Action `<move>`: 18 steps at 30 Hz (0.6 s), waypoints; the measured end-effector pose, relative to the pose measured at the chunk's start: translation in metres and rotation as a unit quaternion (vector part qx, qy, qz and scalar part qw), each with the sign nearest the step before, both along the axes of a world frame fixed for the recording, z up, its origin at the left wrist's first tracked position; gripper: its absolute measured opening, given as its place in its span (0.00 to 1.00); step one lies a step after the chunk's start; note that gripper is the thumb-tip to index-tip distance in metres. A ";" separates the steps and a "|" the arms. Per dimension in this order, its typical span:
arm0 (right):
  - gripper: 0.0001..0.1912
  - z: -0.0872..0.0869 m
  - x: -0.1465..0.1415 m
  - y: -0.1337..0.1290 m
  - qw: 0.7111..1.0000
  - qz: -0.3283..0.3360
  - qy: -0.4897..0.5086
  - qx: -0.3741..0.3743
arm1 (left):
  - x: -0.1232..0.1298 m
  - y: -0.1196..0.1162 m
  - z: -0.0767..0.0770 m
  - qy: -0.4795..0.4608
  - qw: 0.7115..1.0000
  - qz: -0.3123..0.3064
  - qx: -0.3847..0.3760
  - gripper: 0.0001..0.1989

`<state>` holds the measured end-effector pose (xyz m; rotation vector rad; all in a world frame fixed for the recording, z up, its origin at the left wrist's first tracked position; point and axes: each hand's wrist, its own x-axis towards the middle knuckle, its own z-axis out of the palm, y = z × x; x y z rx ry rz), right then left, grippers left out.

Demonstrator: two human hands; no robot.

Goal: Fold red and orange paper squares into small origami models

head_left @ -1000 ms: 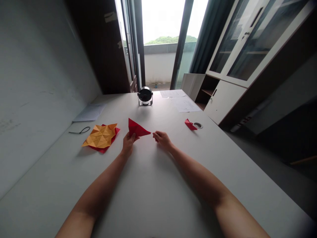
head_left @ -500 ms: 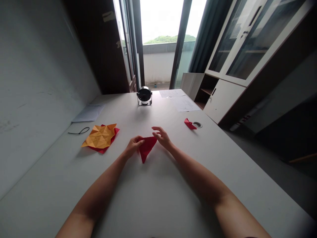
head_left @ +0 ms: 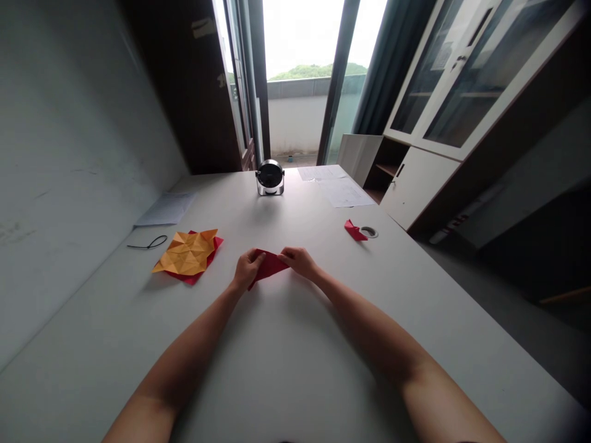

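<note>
A folded piece of red paper (head_left: 269, 266) is stretched between my two hands over the white table. My left hand (head_left: 248, 268) grips its left end, thumb on top, and a red corner pokes out below that hand. At the right end, the fingers of my right hand (head_left: 298, 261) are closed on the paper's tip. Left of my hands lies a creased orange paper (head_left: 187, 253) on top of red paper (head_left: 192, 281). A small folded red paper piece (head_left: 355, 230) sits off to the right, beside a roll of tape (head_left: 369, 232).
A round black device on a metal stand (head_left: 270, 177) stands at the table's far end. White sheets (head_left: 344, 192) lie at the back right, more paper (head_left: 166, 209) by the left wall. A black cord loop (head_left: 154, 242) rests near the orange paper. Cabinets (head_left: 418, 184) stand on the right.
My right hand has gone from spread fingers to gripping the paper's right end. The red paper has turned, so its point that hung downward now lies toward the lower left.
</note>
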<state>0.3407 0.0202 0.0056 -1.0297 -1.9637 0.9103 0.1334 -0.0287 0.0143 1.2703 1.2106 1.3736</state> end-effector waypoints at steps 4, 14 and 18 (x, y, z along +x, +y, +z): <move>0.20 -0.002 0.004 0.005 0.998 -0.004 0.041 -0.041 | -0.004 0.003 -0.001 -0.049 0.998 0.025 -0.011 0.15; 0.22 0.001 0.004 0.005 0.984 -0.034 0.158 -0.073 | 0.003 -0.002 0.006 -0.114 0.982 -0.119 -0.096 0.20; 0.21 0.001 0.001 0.005 0.977 -0.061 0.194 -0.068 | 0.003 0.002 0.002 -0.129 0.984 -0.084 -0.086 0.21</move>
